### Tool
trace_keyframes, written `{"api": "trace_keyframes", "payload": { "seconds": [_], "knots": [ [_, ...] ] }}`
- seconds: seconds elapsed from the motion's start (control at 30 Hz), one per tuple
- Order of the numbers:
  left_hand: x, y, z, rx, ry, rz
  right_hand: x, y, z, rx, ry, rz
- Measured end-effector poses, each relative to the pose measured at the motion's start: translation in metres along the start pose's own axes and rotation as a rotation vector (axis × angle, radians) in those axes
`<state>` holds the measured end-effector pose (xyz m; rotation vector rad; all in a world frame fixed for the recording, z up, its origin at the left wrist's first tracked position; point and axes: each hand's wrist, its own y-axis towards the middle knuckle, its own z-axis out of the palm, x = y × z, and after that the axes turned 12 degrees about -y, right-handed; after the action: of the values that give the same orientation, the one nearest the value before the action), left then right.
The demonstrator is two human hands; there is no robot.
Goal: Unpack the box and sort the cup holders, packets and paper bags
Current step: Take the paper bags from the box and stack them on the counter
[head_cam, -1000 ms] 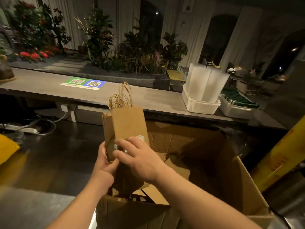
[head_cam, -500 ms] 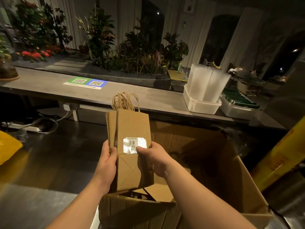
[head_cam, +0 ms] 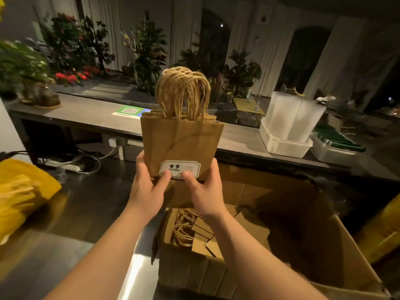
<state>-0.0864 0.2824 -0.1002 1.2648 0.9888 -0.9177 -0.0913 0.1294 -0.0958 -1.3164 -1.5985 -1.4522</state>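
far surface point(head_cam: 86, 114): grey, runs across behind the stack; carries a QR sheet point(head_cam: 129, 110), a tub and a tray.
box point(head_cam: 281, 284): open brown cardboard, lower right, standing on the shiny near surface point(head_cam: 65, 256).
yellow bag point(head_cam: 23, 191): at the left edge, blurred.
tub point(head_cam: 283, 146): white, holds frosted upright pieces.
tray point(head_cam: 337, 146): just right of the tub, filled with dark green items.
stack point(head_cam: 181, 139): flat paper bags, held upright above the box, handles up.
spare bags point(head_cam: 184, 229): lying flat in the box's left end.
left hand point(head_cam: 149, 187): grip holding the stack's lower left corner, thumb on the label.
right hand point(head_cam: 205, 191): grip holding the lower right corner, thumb on the label.
label point(head_cam: 180, 168): white, reads 9.9, low on the stack's front.
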Motion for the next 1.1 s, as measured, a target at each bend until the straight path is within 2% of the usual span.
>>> {"api": "trace_keyframes", "payload": {
  "seconds": [0.1, 0.23, 0.4, 0.63, 0.8, 0.9, 1.0, 1.1],
  "knots": [
    [0.019, -0.013, -0.009, 0.048, -0.006, -0.056, -0.016, -0.015, 0.014, 0.037, 0.025, 0.045],
    [0.025, -0.017, -0.01, 0.046, 0.003, -0.038, -0.018, -0.02, 0.019, 0.018, 0.101, 0.073],
    [0.026, -0.019, -0.013, 0.053, 0.035, -0.041, -0.017, -0.019, 0.011, 0.131, 0.153, 0.127],
    [0.028, -0.015, 0.001, 0.032, 0.064, -0.025, -0.022, -0.021, 0.013, 0.047, 0.087, 0.134],
    [0.021, 0.007, 0.02, -0.021, -0.03, -0.008, -0.027, -0.002, -0.019, 0.136, 0.144, 0.21],
    [0.016, 0.025, 0.048, -0.025, -0.106, -0.041, -0.036, 0.016, -0.049, 0.19, 0.063, 0.178],
    [0.007, 0.048, 0.083, 0.001, -0.104, -0.034, -0.038, 0.039, -0.069, 0.096, 0.052, 0.141],
    [-0.013, 0.088, 0.122, 0.107, -0.112, -0.055, -0.036, 0.086, -0.099, -0.047, 0.005, 0.116]
  ]
}}
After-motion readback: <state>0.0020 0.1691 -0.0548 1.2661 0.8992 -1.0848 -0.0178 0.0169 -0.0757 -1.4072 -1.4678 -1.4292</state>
